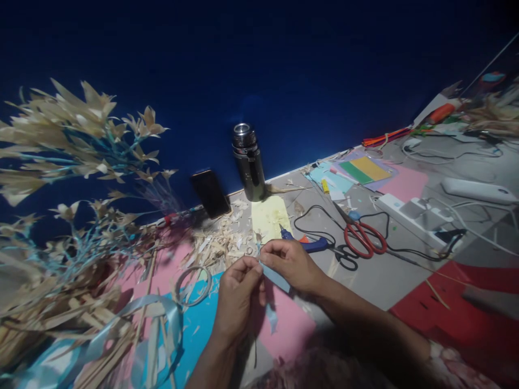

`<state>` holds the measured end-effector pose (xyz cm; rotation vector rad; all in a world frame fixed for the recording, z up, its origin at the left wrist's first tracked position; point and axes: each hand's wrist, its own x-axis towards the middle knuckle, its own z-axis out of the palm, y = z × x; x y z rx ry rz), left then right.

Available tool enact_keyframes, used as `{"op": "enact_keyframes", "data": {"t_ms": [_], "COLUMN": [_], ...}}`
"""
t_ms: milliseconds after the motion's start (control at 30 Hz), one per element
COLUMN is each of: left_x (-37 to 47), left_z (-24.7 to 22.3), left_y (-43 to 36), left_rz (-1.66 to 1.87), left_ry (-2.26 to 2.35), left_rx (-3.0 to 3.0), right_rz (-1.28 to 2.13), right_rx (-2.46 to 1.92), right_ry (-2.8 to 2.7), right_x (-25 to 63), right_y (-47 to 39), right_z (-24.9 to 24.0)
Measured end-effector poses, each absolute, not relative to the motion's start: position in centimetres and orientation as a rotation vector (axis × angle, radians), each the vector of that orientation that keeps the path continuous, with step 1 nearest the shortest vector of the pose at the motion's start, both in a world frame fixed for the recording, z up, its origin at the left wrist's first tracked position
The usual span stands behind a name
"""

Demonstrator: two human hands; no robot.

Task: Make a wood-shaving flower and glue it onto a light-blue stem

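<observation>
Patterned cloth (320, 373) on the person's body lies nearest, along the bottom edge, with both forearms reaching forward from there. The left hand (240, 286) and the right hand (290, 265) meet at their fingertips, thumb and forefinger of each pinched together on a light blue ribbon (278, 278). From that meeting point the ribbon's flat length slants down and to the right, passing under the right hand, its long axis diagonal. A second blue piece (271, 319) hangs below the fingers, pointing toward the person, nearly upright in view. Just above the fingertips, a thin stalk (258, 247) stands up, its tip pointing away toward the yellow card (267, 213); how much of it the fingers cover cannot be told.

Beneath the hands lie a pink sheet (294, 324) and a bright blue sheet (200, 329). Just beyond the right hand rests a glue gun (316, 245), its nozzle pointing up and left, with red-handled scissors (359, 249) to its right. A flask (251, 173) stands behind the card, near a dark phone (211, 194) leaning back.
</observation>
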<state>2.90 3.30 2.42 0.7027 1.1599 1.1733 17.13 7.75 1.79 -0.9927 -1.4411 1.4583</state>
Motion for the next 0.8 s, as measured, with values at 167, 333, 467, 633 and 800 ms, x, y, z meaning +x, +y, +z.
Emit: {"op": "enact_keyframes", "data": {"t_ms": [167,333,467,633,800], "left_x": [2.5,1.6,1.2,1.0,0.9], "left_z": [2.4,2.7,2.8,3.3,3.6], "left_y": [3.6,4.0,4.4,4.7,4.9], "left_rz": [1.156,1.173,1.187,1.18,1.161], "left_ry": [1.118,1.14,1.182,1.215,1.183], "left_rx": [0.608,0.614,0.622,0.625,0.599], "right_rz": [1.109,0.457,0.256,0.2,0.357], "right_rx": [-1.189,-1.499,-1.598,-1.593,-1.429], "right_ry": [-1.746,-2.368,-2.496,-2.483,-2.427], "right_x": [20.1,24.6,26.0,25.8,27.5], "right_y": [8.3,8.8,8.6,9.0,9.4], "right_z": [2.0,0.3,-1.5,-2.1,-1.4]}}
